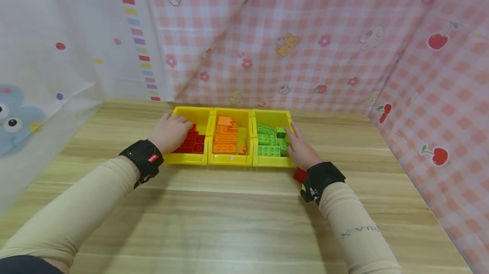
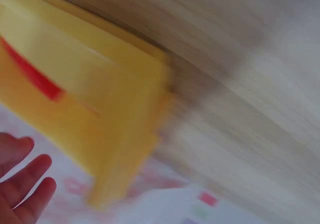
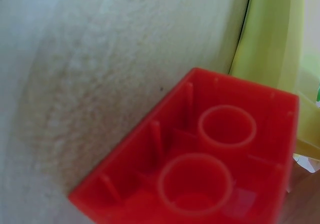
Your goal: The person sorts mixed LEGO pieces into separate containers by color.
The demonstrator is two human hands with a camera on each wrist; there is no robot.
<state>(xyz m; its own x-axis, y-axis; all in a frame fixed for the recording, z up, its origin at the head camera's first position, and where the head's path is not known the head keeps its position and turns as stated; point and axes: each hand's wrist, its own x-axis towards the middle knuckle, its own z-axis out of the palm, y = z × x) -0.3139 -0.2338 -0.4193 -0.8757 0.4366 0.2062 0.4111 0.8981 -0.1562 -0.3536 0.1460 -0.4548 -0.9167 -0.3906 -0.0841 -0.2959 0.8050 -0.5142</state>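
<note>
My left hand [image 1: 172, 133] is over the outer side of the left yellow bin [image 1: 187, 159], which holds red bricks [image 1: 195, 141]. In the left wrist view its fingers [image 2: 32, 176] are apart, with nothing between them. My right hand [image 1: 302, 148] lies along the outer wall of the right yellow bin [image 1: 273, 162], fingers extended at its rim, beside green bricks [image 1: 268, 151]. Below this hand, near the wristband, is a red brick [image 1: 300, 175]. The right wrist view shows that red brick [image 3: 150, 204] close up, its hollow underside facing the camera.
Between these two bins, joined in a row with them, stands a middle yellow bin [image 1: 231, 160] with orange bricks [image 1: 225, 137]. The bins are on a wood-grain table [image 1: 229, 214]. Patterned cloth [image 1: 248, 53] hangs behind the table and along both sides.
</note>
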